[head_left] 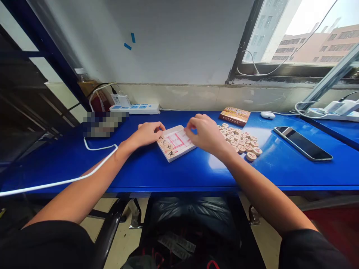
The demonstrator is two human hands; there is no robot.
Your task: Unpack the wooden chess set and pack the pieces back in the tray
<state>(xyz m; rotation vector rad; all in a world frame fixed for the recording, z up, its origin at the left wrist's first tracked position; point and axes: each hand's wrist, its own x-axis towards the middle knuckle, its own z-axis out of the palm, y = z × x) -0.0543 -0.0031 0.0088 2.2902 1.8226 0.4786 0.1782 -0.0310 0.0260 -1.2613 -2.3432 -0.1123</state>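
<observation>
A shallow white box [182,152] lies at an angle on the blue desk, with a sheet printed with red lines [177,141] in it. Along its left side runs a row of round wooden Chinese chess pieces [166,145]. My left hand [148,133] is at the box's upper left corner, thumb and fingers closed on that edge. Over the upper right corner, my right hand [204,133] has its thumb and fingers pinched together; whatever is between them is hidden. Right of it, several loose chess pieces [243,140] lie flat in a cluster, partly covered by the hand.
A brown printed box lid [234,116] rests behind the loose pieces. Farther right are a phone [303,143] and a white earbud case [267,115]. A power strip [140,108] lines the wall, and a white cable [70,181] crosses above my left forearm.
</observation>
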